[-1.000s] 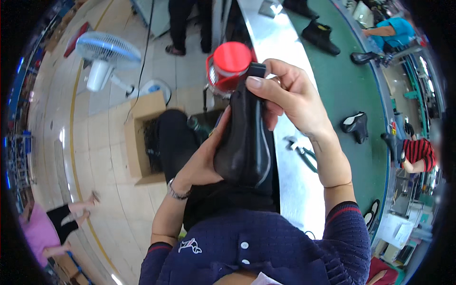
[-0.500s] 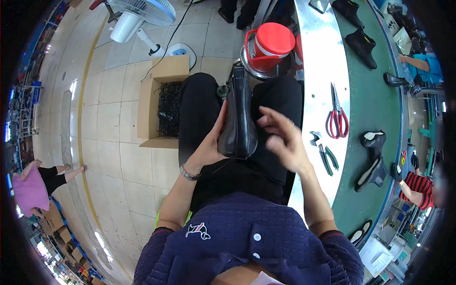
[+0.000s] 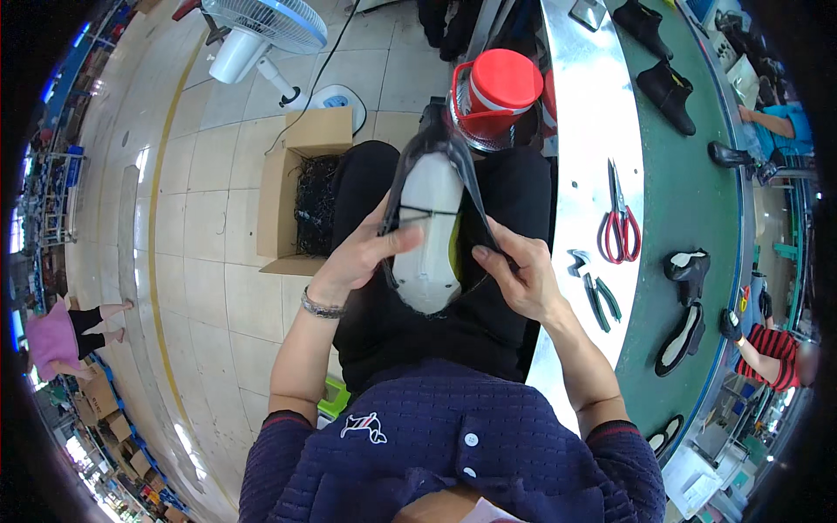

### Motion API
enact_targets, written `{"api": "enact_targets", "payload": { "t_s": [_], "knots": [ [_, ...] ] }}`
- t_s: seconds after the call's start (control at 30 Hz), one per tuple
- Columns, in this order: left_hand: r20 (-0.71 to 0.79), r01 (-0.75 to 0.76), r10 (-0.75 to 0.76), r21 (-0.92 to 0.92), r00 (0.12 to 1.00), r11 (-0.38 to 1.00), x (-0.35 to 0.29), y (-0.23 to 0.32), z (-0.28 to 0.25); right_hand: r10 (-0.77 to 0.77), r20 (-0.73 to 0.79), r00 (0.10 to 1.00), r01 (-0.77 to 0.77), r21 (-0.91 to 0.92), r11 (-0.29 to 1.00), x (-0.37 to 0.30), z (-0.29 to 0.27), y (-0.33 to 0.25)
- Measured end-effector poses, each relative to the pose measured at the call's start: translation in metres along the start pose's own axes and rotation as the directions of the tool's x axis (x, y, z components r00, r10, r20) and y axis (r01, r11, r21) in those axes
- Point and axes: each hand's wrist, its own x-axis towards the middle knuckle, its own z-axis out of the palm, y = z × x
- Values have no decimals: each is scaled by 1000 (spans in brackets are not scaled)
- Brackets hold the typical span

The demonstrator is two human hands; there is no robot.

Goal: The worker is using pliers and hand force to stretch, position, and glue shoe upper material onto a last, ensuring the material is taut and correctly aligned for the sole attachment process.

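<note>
Between my knees a black leather shoe upper (image 3: 397, 196) sits bottom up, its edges flaring around a white insole (image 3: 427, 257). A dark band crosses the insole, and a bit of yellow lining shows at its right. My left hand (image 3: 359, 254) grips the left edge, its thumb lying over the insole and slightly blurred. On the other side, my right hand (image 3: 526, 275) pinches the upper's right edge between thumb and fingers. The toe end, farther from me, is smeared by motion.
Red-handled scissors (image 3: 620, 228) and green-handled pliers (image 3: 600, 296) lie on the metal bench (image 3: 567, 113) at right. Beyond it, a green conveyor (image 3: 649, 174) carries several black shoes. A cardboard box (image 3: 277, 205) of black scraps, a fan (image 3: 261, 44) and a red-lidded jug (image 3: 506, 83) stand around.
The shoe has turned from its smooth black side to its white underside. My right hand, free and blurred before, now grips the upper's edge. My left hand has shifted onto the left edge.
</note>
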Motion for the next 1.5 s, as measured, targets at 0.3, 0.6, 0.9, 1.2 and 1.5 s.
{"api": "enact_targets", "payload": {
  "t_s": [0.3, 0.6, 0.9, 1.2, 1.5],
  "knots": [
    [117, -247, 219, 544, 969, 802, -13, -70, 14, 186, 81, 979, -197, 176, 964, -35, -7, -15],
    [-117, -209, 233, 189, 965, 960, 7, -36, 30, 281, 193, 940, -329, 303, 894, -26, 15, -15],
    [-333, -117, 132, 65, 933, 991, 1, -38, 50, 433, 492, 755, -533, 77, 843, 11, -1, -35],
    [-295, -218, 245, 121, 923, 968, 3, -65, 32, 379, 396, 837, -444, 86, 892, 11, 1, -28],
    [-253, -198, 243, 190, 937, 962, 3, -61, 32, 367, 450, 814, -217, -351, 911, 14, 13, -43]
  ]
}}
